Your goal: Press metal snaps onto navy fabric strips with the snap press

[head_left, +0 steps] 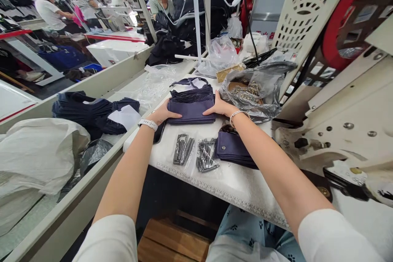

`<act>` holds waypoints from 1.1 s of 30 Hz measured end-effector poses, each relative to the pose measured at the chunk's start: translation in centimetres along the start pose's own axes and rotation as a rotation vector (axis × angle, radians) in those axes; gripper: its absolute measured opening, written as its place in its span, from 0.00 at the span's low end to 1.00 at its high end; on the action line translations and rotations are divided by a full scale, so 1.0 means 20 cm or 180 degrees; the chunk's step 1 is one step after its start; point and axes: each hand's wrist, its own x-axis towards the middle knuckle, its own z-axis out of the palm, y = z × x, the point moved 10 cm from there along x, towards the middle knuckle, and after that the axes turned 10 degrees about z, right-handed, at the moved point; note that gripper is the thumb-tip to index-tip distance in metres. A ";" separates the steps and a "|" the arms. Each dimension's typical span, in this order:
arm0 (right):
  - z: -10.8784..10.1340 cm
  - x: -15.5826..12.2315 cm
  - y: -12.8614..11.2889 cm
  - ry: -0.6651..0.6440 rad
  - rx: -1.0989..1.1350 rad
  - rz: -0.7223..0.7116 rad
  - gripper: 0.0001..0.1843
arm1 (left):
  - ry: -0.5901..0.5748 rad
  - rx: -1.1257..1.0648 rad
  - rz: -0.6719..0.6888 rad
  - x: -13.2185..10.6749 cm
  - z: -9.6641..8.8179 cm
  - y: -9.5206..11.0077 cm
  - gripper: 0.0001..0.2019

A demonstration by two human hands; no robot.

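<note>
A stack of folded navy fabric pieces lies on the white worktable ahead of me. My left hand grips its left edge, with fingers tucked against the side. My right hand presses against its right edge, fingers curled on the cloth. A second, smaller pile of navy pieces lies under my right forearm. Two clear bags of dark metal springs lie near the table's front edge.
A grey plastic bag of small metal parts sits right of the stack. A press machine fills the right side. Dark garments and white sacks lie in the trough on the left. Other people work at the back.
</note>
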 end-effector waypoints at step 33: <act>0.03 -0.50 -0.24 0.1450 -0.2190 -0.1672 0.14 | 0.1400 0.2181 0.0671 -0.39 -0.10 0.24 0.23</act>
